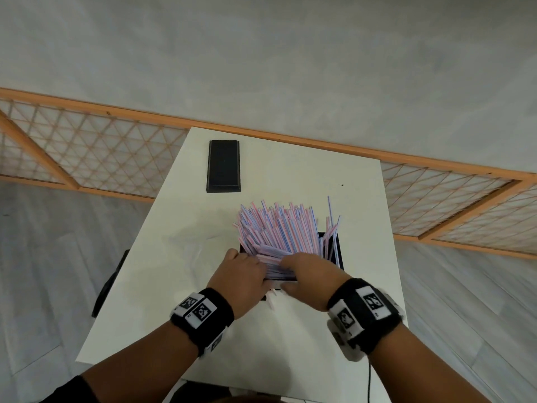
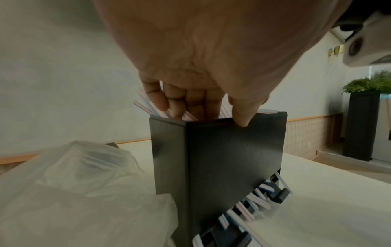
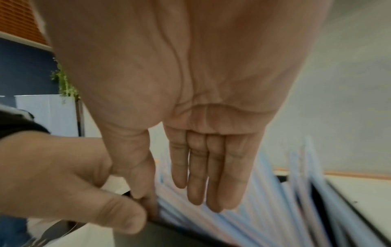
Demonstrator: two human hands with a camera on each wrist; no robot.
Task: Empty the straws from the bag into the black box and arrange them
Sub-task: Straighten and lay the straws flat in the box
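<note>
Far left on the white counter (image 1: 290, 338): a crumpled clear plastic bag (image 2: 69, 183), slumped against the left wall of the black box (image 2: 228, 158), nothing visible inside it in the left wrist view. Further back on the counter, left of centre, a flat black lid (image 1: 223, 165), well apart from everything else.

Left hand (image 1: 242, 274) at the near left corner of the black box: thumb on the outside of the near wall at the rim, fingers (image 2: 190, 103) dipped inside among the straw ends and bent at the knuckles. Wall pinched between thumb and fingers.

Centre: striped pink, blue and white straws (image 1: 279, 228) standing in the black box, fanned and leaning away, tops well above the rim. A few more poking out through the slotted base at the bottom of the box in the left wrist view, and at least one loose on the counter just beside it.

Right hand (image 1: 308, 271) over the near edge of the bundle, palm down, fingers (image 3: 211, 175) straight and held together, flat against the straws, with the thumb down beside the left hand at the rim. Nothing gripped.

Right side of the box: a thin group of straws standing apart from the main bundle, leaning against the right wall.
</note>
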